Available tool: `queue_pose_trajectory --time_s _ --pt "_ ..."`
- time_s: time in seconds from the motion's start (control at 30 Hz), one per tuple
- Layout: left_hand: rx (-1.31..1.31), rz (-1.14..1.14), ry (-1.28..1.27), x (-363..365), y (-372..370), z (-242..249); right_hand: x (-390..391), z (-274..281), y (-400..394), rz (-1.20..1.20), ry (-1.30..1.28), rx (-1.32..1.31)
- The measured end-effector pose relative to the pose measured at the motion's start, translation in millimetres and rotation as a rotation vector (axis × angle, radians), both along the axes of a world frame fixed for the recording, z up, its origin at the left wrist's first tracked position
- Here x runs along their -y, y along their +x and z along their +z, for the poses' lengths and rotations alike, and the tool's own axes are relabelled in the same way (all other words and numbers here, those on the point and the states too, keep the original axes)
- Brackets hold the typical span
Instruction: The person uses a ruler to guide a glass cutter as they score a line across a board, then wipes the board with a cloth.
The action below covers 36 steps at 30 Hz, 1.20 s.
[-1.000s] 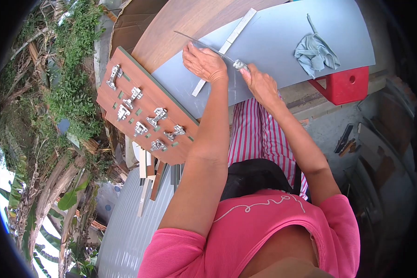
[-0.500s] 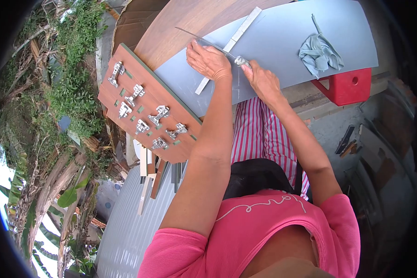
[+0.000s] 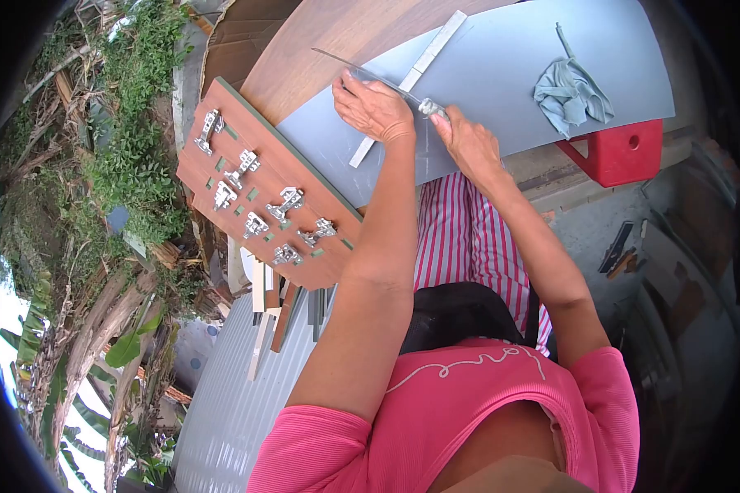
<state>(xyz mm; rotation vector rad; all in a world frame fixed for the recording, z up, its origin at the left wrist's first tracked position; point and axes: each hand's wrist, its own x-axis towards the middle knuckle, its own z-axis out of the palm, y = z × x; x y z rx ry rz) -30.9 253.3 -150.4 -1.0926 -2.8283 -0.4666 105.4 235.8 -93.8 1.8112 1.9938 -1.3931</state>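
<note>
The grey panel [image 3: 501, 74] lies in front of the person, and the knife [image 3: 429, 107] is above its near part. The right hand [image 3: 469, 148] is closed around the knife's handle, over the panel's near edge. From there the long, thin blade slants across the panel toward the person's left, its tip reaching over the wood-look board [image 3: 304, 49] beside the panel. The left hand [image 3: 374, 111] is over the panel with its fingers bent at the blade; whether they pinch it or only touch it, I cannot tell.

A pale strip [image 3: 436, 49] lies slantwise across the panel, passing beneath the blade and the left hand. Whether the blade touches the strip is unclear. On the panel's right part lies a crumpled cloth [image 3: 574, 99], well apart from both hands. A red container [image 3: 621, 156] sits beside the panel's near right edge, below the cloth.

At the panel's left end is a brown board [image 3: 255, 135] with a green edge, bearing seven metal hinges [image 3: 290, 204]. Beyond that end is some cardboard [image 3: 247, 41]. The person's striped trousers [image 3: 469, 226] are just beside the panel's near edge.
</note>
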Motion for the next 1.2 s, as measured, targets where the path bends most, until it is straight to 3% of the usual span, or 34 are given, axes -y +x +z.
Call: queue_pose_trajectory --time_s 0.2,0.33,0.47,0.73,0.93,1.2 --pt "0.096 0.072 -0.073 -1 0 3 35 3 49 0.032 -0.022 0.098" --pt "0.248 0.117 -0.044 -2 2 9 20 5 30 0.018 -0.014 0.07" --pt "0.181 0.089 -0.03 0 0 5 2 2 1 0.004 -0.004 0.007" --pt "0.226 0.118 -0.151 -1 2 6 41 7 52 -0.021 -0.008 0.109" --pt "0.188 0.118 -0.146 -1 4 5 8 1 8 -0.016 0.038 0.016" --pt "0.21 0.102 -0.153 1 3 6 41 5 48 -0.027 0.018 0.065"
